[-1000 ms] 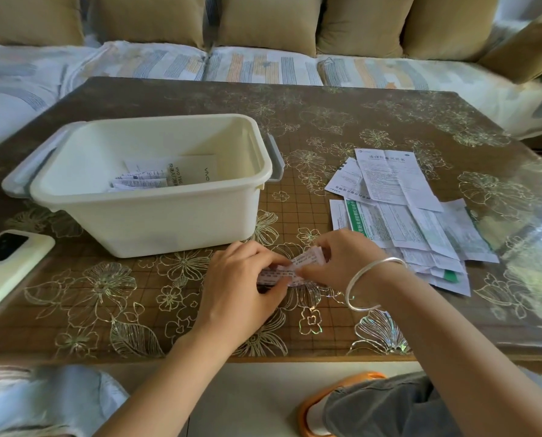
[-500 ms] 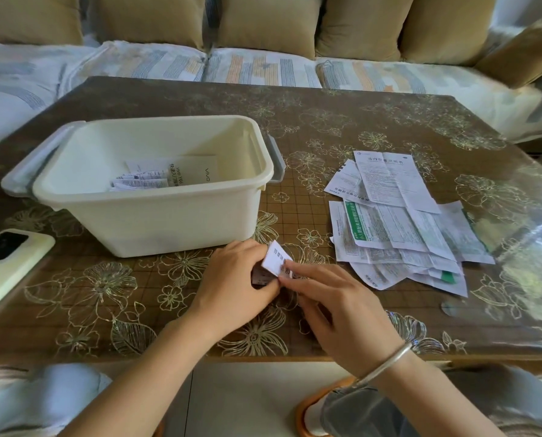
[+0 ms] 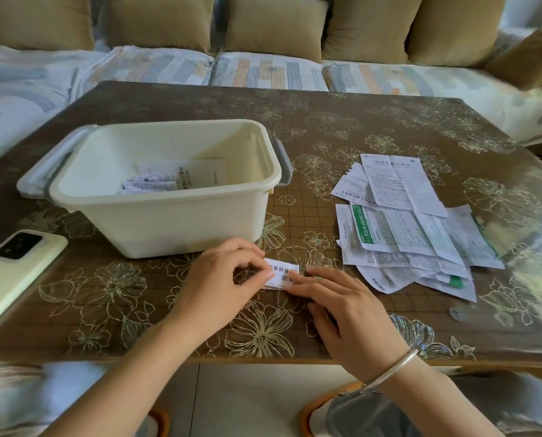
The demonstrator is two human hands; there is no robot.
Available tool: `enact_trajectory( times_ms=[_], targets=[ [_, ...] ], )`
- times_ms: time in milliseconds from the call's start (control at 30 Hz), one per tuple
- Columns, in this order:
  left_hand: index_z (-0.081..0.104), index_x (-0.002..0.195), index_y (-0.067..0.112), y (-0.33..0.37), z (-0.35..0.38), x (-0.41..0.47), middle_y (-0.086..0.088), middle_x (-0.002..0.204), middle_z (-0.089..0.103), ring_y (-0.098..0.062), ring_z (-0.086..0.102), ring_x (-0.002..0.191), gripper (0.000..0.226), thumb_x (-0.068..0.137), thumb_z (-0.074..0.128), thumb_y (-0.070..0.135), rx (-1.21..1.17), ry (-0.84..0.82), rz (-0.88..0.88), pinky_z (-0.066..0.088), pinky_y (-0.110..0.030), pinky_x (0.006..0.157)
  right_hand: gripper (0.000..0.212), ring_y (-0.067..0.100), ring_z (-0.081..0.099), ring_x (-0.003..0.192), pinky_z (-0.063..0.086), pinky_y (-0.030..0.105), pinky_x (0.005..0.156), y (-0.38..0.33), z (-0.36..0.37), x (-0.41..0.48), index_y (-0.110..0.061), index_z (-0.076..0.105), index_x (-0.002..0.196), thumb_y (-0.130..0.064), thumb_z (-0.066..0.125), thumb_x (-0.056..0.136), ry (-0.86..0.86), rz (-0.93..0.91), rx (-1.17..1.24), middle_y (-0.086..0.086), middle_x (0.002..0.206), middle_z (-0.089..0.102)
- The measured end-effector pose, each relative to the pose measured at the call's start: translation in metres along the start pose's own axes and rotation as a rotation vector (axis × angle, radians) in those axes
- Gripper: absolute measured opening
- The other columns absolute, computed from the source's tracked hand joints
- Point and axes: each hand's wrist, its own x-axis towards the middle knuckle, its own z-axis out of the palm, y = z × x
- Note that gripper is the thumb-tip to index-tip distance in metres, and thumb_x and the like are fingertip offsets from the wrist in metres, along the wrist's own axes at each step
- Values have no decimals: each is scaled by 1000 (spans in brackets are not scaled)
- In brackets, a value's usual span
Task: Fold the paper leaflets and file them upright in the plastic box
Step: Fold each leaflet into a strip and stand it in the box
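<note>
A small folded leaflet [image 3: 281, 274] lies flat on the table just in front of the cream plastic box [image 3: 181, 222]. My left hand [image 3: 222, 285] pinches its left end with curled fingers. My right hand [image 3: 342, 307] presses its straight fingertips on the leaflet's right edge. Inside the box lie several folded leaflets [image 3: 149, 185] and a white booklet [image 3: 205, 176]. A loose pile of unfolded leaflets [image 3: 411, 228] is spread on the table to the right.
A pale phone [image 3: 14, 269] lies at the table's left edge. The brown flower-patterned table [image 3: 342, 127] has a sofa with tan cushions [image 3: 272, 26] behind it. My knees and an orange stool rim [image 3: 326, 398] show below the near edge.
The leaflet, held up and turned between both hands earlier, now lies flat on the table. My right hand has come round from above it to press its right edge.
</note>
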Motion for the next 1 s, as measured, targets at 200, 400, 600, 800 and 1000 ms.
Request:
enact_trajectory(
  times_ms=[200,400,600,800,1000],
  targets=[
    [68,88,33,13,-6,16,18,94,60,2,56,83,15,78,77,38,126,-140,-56,54,-28,75,18,7,56,100,52,30,84,0,-5,22,-27,67,104,-19,63,88,54,174,113,-14,101,65],
    [62,115,31,19,-8,19,15,104,58,-4,54,85,40,79,76,42,194,-248,-68,53,-30,77,46,12,47,106,43,25,89,-8,-10,60,-29,54,116,-46,71,77,-255,302,-68,-9,110,55],
    [63,96,30,29,-16,11,14,95,52,-9,54,86,25,78,77,42,217,-274,-60,52,-31,75,27,11,52,87,41,20,73,-22,-24,75,-25,62,102,-38,72,81,-430,228,-137,-6,99,51],
    [61,81,31,41,-68,0,19,82,64,4,58,82,18,80,78,25,77,-64,34,44,-10,68,8,11,56,73,52,36,69,-50,-49,84,-25,69,86,-30,72,81,-149,7,-13,-13,82,58],
    [64,82,32,47,-134,21,21,77,65,6,59,82,13,80,73,23,61,93,123,40,-5,66,11,17,62,69,53,37,63,-86,-75,134,-28,69,89,-37,67,83,27,-103,-11,-9,75,67]
  ],
)
